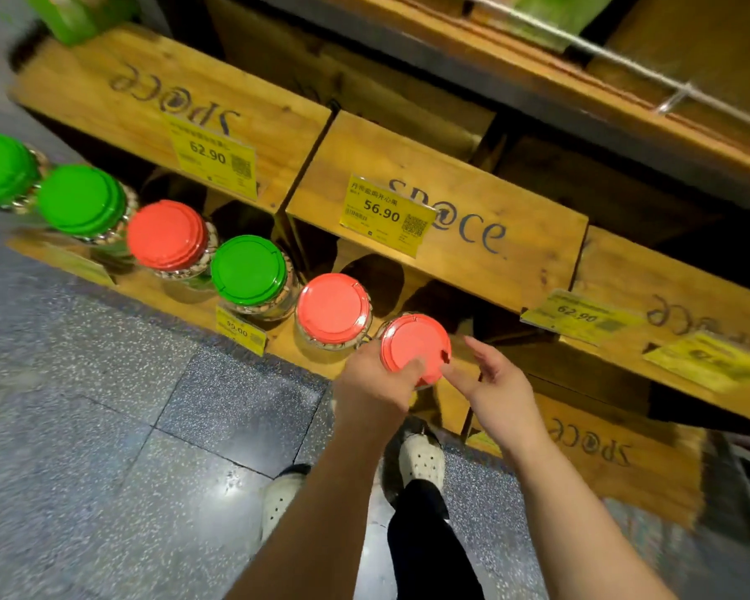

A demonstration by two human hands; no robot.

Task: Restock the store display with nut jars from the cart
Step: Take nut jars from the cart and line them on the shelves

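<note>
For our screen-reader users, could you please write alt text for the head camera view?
A person's left hand grips a red-lidded nut jar at the right end of a row of six jars on a low wooden display shelf, while the right hand touches its lid edge with loosely spread fingers. The other lids run green, green, red, green, red; yellow price tags hang above.

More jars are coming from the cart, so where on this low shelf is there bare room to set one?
Bare wood shows on the low shelf right of the red-lidded jar that the left hand grips, under the 56.90 tag; the right hand hovers there. Leftward it is crowded: five jars stand nearly lid to lid, from another red lid to green lids.
</note>
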